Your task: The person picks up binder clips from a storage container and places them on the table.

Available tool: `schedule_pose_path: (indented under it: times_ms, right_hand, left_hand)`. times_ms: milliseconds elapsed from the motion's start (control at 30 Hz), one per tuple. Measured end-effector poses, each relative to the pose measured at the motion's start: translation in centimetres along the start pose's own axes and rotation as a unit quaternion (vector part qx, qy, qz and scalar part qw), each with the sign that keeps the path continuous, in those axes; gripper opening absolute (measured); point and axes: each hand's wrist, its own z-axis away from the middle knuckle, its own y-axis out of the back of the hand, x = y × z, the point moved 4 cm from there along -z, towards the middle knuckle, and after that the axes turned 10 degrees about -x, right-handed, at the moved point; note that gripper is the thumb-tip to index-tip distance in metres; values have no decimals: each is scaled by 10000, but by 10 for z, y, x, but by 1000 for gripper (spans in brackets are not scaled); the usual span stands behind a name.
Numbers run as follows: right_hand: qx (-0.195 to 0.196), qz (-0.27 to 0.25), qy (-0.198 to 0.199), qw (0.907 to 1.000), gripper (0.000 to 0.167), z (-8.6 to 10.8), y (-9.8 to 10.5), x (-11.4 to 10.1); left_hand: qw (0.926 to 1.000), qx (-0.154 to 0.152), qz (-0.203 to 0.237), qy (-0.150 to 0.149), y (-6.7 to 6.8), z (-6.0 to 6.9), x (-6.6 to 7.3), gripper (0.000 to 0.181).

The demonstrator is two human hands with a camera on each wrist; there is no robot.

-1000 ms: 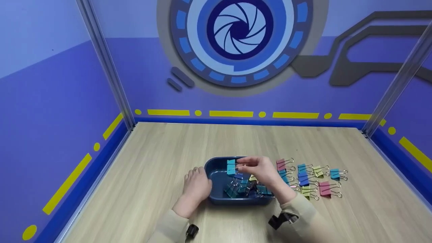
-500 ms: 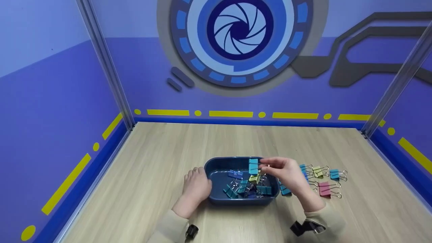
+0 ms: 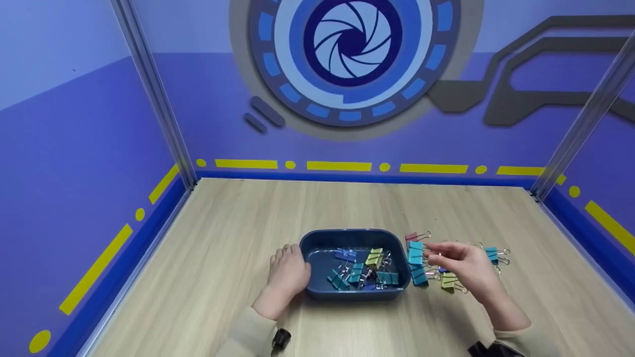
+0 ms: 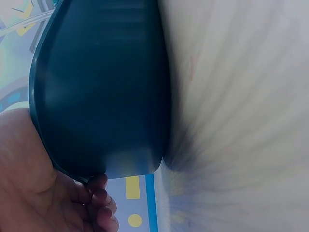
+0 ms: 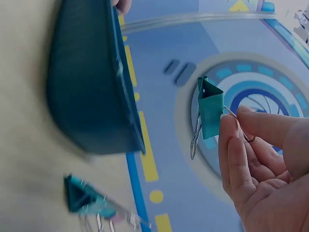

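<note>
Thumb and fingertips of my right hand (image 3: 461, 265) pinch a turquoise binder clip (image 3: 415, 253) by one wire handle. In the right wrist view the clip (image 5: 211, 111) hangs in the air past the rim of the dark blue tub (image 5: 82, 87). My left hand (image 3: 289, 270) grips the left end of that tub (image 3: 354, 296), its fingers curled at the rim; the left wrist view shows the fingertips (image 4: 105, 215) by the far corner. Inside the tub lie several binder clips, among them a yellow one (image 3: 374, 257) and a blue one (image 3: 346, 255).
Several more binder clips lie on the wooden table right of the tub: a teal one (image 3: 419, 275), a yellow-green one (image 3: 449, 281), a blue one (image 3: 491, 255) and a pink one (image 3: 412, 238). My right hand hides some. A purple-blue wall (image 3: 347, 144) closes off the back.
From over the tub, my right hand has moved right with the turquoise binder clip, past the tub's right rim to above the clips on the table. My left hand stays in place.
</note>
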Motion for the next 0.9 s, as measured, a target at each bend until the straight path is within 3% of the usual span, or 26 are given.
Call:
schedule_pose_path:
  times_ms: [267,433,700,900]
  right_hand:
    - [31,186,-303,9994,47,21,29,20]
    - [-158,142,-510,9985,49,30,52,41]
    - [-732,640,-1135,9888,52,48,85,79]
    - [-1276,464,-1115,9845,49,56,100,101]
  left_hand:
    - [10000,34,-13,-1,0,0,0,31]
    - [10000,92,-15,-7,1,0,0,31]
    - [10000,76,-19,2,2,0,0,32]
    - [10000,63,-14,5,1,0,0,32]
